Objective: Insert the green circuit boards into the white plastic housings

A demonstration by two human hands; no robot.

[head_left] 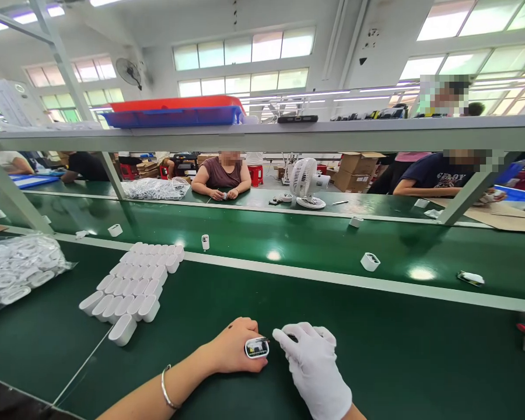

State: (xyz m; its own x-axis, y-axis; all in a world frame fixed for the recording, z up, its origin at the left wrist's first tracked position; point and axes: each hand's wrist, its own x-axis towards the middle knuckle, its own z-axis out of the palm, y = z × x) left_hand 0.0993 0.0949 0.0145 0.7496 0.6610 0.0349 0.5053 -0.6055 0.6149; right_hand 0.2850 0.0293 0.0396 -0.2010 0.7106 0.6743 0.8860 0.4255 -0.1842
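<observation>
My bare left hand point(234, 345) is closed around a small white charger housing point(256, 347), its open end with dark insides facing me. My right hand point(312, 361), in a white glove, sits just to its right with fingers curled around a thin dark tool point(262, 339) whose tip reaches the housing's opening. Both hands rest low over the green work surface point(398, 361). To the left lie several white housings point(133, 286) packed in rows.
A clear bag of white parts point(13, 271) lies at far left. Beyond a grey strip runs a green conveyor belt point(310, 245) carrying single white housings point(370, 261). Other people sit across it, beside a small white fan point(306, 184). A shelf beam point(262, 139) crosses overhead.
</observation>
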